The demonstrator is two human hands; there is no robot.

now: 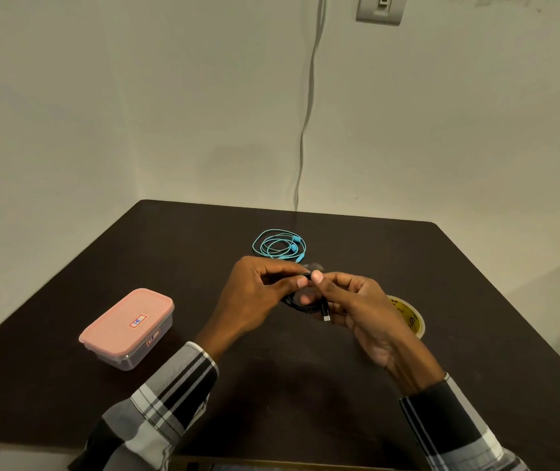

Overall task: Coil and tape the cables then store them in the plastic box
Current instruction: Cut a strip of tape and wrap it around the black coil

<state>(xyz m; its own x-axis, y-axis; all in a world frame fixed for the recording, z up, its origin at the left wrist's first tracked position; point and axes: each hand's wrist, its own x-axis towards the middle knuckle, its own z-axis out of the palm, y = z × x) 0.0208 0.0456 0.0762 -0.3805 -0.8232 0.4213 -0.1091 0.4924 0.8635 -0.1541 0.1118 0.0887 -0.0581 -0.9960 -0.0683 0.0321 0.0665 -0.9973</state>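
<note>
Both hands are meeting above the middle of the dark tabletop [356, 385], fingertips almost touching. The left hand [261, 297] is reaching in from the near left, its back turned up, with thumb and forefinger curling together to pinch the top of a coiled black cable [307, 302]. The right hand [356, 307] is coming in from the near right with its palm turned partly inward, its thumb and forefinger pinching the same cable at the top, while its lower fingers are curling around the coil. The silver-tipped plug of the cable is hanging down just beside the right palm. A small scrap of clear tape seems to be sticking up at the pinch point, though it is too blurred to be sure. Both forearms are wearing grey and black checked sleeves [176, 385].

A turquoise earphone cable [278, 244], loosely coiled, is lying just beyond the hands, toward the far edge. The plastic box [127, 329], with its pink lid closed, is sitting near the left edge. A roll of tape [412, 317] is lying to the right, partly hidden behind the right hand.
</note>
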